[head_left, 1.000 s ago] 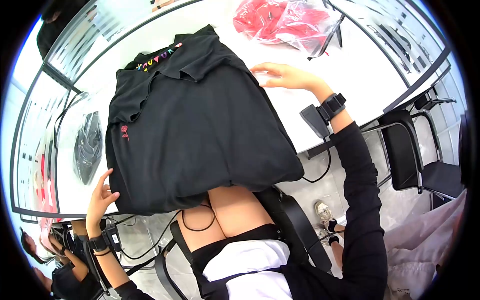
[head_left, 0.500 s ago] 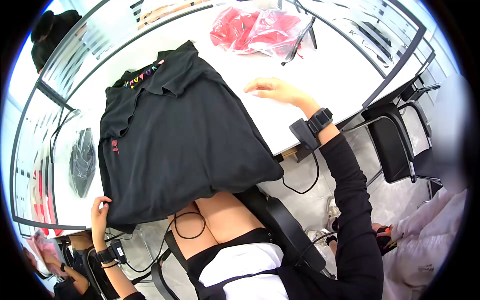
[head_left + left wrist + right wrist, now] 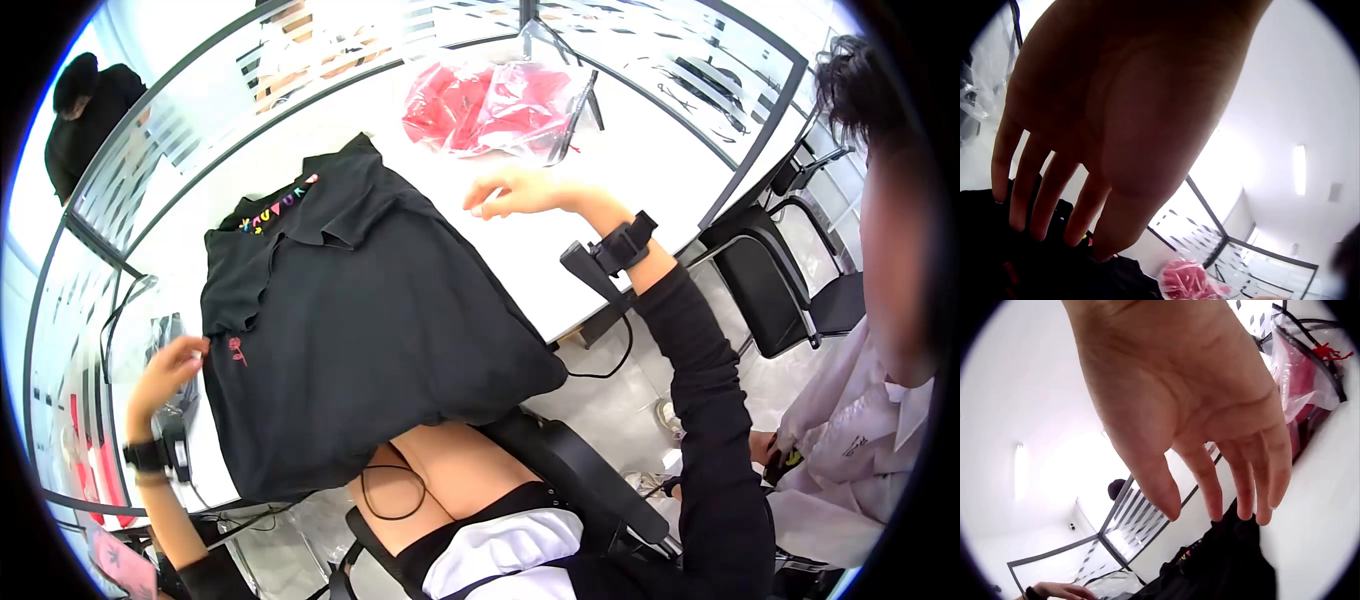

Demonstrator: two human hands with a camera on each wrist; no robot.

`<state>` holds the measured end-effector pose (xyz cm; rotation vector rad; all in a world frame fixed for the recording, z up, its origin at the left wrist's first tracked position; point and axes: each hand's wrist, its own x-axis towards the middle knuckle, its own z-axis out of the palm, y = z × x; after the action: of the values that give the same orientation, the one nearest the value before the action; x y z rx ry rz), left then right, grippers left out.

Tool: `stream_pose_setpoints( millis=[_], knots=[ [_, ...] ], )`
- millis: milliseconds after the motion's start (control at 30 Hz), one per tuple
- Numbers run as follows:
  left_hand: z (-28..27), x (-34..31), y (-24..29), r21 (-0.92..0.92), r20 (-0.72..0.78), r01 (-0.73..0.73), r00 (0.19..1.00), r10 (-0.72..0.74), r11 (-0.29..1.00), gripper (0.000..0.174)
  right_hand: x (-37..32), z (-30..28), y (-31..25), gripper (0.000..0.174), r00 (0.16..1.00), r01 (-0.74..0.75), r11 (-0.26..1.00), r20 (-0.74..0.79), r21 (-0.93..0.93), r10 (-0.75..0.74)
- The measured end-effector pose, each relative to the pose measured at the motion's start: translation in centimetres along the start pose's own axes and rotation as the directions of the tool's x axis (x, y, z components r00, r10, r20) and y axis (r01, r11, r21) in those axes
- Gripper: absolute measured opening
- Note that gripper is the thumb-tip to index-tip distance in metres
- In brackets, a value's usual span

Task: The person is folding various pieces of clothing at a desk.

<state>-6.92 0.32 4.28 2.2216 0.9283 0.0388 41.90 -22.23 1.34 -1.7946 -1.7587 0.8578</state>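
A black T-shirt (image 3: 340, 340) lies spread on the white table, its lower edge at the table's front edge over the person's thighs. Colourful letters (image 3: 275, 210) run below its collar, and a small red rose (image 3: 237, 350) marks its left side. My left hand (image 3: 170, 372) is at the shirt's left edge beside the rose, fingertips right at the cloth. In the left wrist view its fingers (image 3: 1044, 197) hang long and apart, with nothing gripped. My right hand (image 3: 515, 190) hovers over the table to the right of the shirt, fingers loosely bent and holding nothing.
Red items in a clear plastic bag (image 3: 495, 108) lie at the back of the table (image 3: 560, 275). A dark item in clear plastic (image 3: 180, 400) is partly hidden behind the left hand. Framed panels edge the table. A person (image 3: 850, 450) stands at the right near black chairs (image 3: 765, 285).
My left hand has moved from the shirt's lower left corner up along its left edge. My right hand has drawn away from the shirt's right edge. A person has come closer at the right.
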Motion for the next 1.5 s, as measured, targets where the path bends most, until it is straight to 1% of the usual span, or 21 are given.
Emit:
stream_pose_setpoints(
  millis=[67,133,200,333,367,400,467,500,533,600,667,800,833,1000,1033,1133,1233,1300,1367,1433,1500],
  knots=[
    [-1.4,4.0,-0.3,0.092,0.000,-0.049,0.999,0.050,0.995,0.026,1.5,-1.2,-1.8,0.029,0.999,-0.032,0.995,0.024,0.094,0.030],
    [-2.9,7.9,-1.1,0.189,-0.001,0.088,0.996,-0.089,0.978,0.026,3.5,-2.1,-3.5,0.029,0.999,-0.040,0.986,0.009,0.164,0.039],
    [-3.7,10.7,-2.7,0.267,-0.034,0.137,0.991,-0.132,0.954,0.028,6.5,-2.8,-4.4,0.029,1.000,-0.023,0.970,-0.001,0.241,0.024],
    [-4.0,14.4,-2.8,0.423,-0.137,0.211,0.976,-0.167,0.881,0.031,11.6,-2.9,-8.0,0.027,0.988,-0.141,0.986,-0.043,0.088,0.145],
    [-4.3,15.3,-3.4,0.424,-0.113,0.190,0.981,-0.156,0.886,0.031,14.6,-2.8,-6.4,0.026,0.994,-0.106,0.991,-0.013,0.078,0.108],
    [-4.4,15.7,-3.6,0.473,-0.154,0.186,0.980,-0.127,0.861,0.032,16.6,-2.6,-6.3,0.023,0.993,-0.114,0.993,-0.011,-0.024,0.114],
    [-4.7,16.6,-3.6,0.528,-0.170,0.187,0.979,-0.112,0.829,0.036,20.3,-1.7,-4.7,0.014,0.999,0.017,0.955,-0.024,-0.296,-0.025],
    [-5.1,17.7,-5.6,0.568,-0.200,0.150,0.979,-0.040,0.809,0.038,22.4,-1.0,-4.2,0.011,0.986,-0.128,0.933,-0.143,-0.337,0.084],
    [-5.2,18.6,-6.9,0.609,-0.225,0.114,0.974,0.033,0.785,0.040,23.9,-0.1,-3.6,0.013,0.967,-0.193,0.884,-0.236,-0.427,0.097],
    [-5.5,19.8,-8.2,0.616,-0.263,0.139,0.964,0.037,0.775,0.046,26.2,1.0,-2.2,0.015,0.951,-0.105,0.740,-0.285,-0.665,-0.122],
    [-5.2,20.2,-7.4,0.621,-0.295,0.129,0.952,0.078,0.773,0.047,27.7,1.6,-1.2,0.016,0.946,-0.054,0.708,-0.263,-0.704,-0.190],
    [-4.5,23.4,-8.9,0.729,-0.291,-0.016,0.897,0.331,0.684,0.056,31.1,2.5,0.9,0.017,0.905,0.043,0.698,-0.268,-0.715,-0.330],
    [-4.4,24.1,-8.6,0.714,-0.288,-0.007,0.909,0.303,0.700,0.058,31.7,2.7,1.3,0.019,0.885,0.070,0.700,-0.280,-0.711,-0.373],
    [-4.0,26.7,-8.3,0.690,-0.228,0.091,0.969,0.096,0.718,0.064,33.9,2.6,1.9,0.036,0.957,0.054,0.731,-0.173,-0.680,-0.233],
    [-4.0,27.0,-8.6,0.661,-0.273,0.061,0.948,0.163,0.748,0.058,33.8,2.2,1.5,0.036,0.964,0.064,0.723,-0.145,-0.688,-0.224],
    [-4.7,27.2,-8.4,0.547,-0.248,0.095,0.967,0.052,0.832,0.050,34.1,1.3,1.0,0.038,0.993,0.033,0.767,-0.063,-0.641,-0.096],
    [-4.6,26.3,-6.9,0.573,-0.250,0.061,0.963,0.103,0.817,0.039,32.7,1.0,-0.8,0.033,1.000,-0.001,0.800,-0.013,-0.600,-0.008],
    [-5.2,25.2,-5.3,0.594,-0.363,0.082,0.915,0.176,0.800,0.033,32.8,1.2,-0.8,0.029,0.966,0.090,0.693,-0.106,-0.715,-0.234],
    [-6.4,24.8,-4.4,0.627,-0.504,0.141,0.823,0.261,0.766,0.029,33.2,0.2,-0.9,0.024,0.879,0.124,0.594,-0.190,-0.795,-0.438],
    [-8.1,24.2,-3.6,0.633,-0.655,0.210,0.658,0.371,0.746,0.029,32.9,-1.2,-2.6,0.016,0.739,-0.004,0.570,-0.386,-0.822,-0.552],
    [-9.6,23.0,-1.8,0.584,-0.765,0.232,0.477,0.432,0.777,0.029,31.6,-3.1,-5.0,0.022,0.556,-0.080,0.476,-0.435,-0.876,-0.708]
  ],
)
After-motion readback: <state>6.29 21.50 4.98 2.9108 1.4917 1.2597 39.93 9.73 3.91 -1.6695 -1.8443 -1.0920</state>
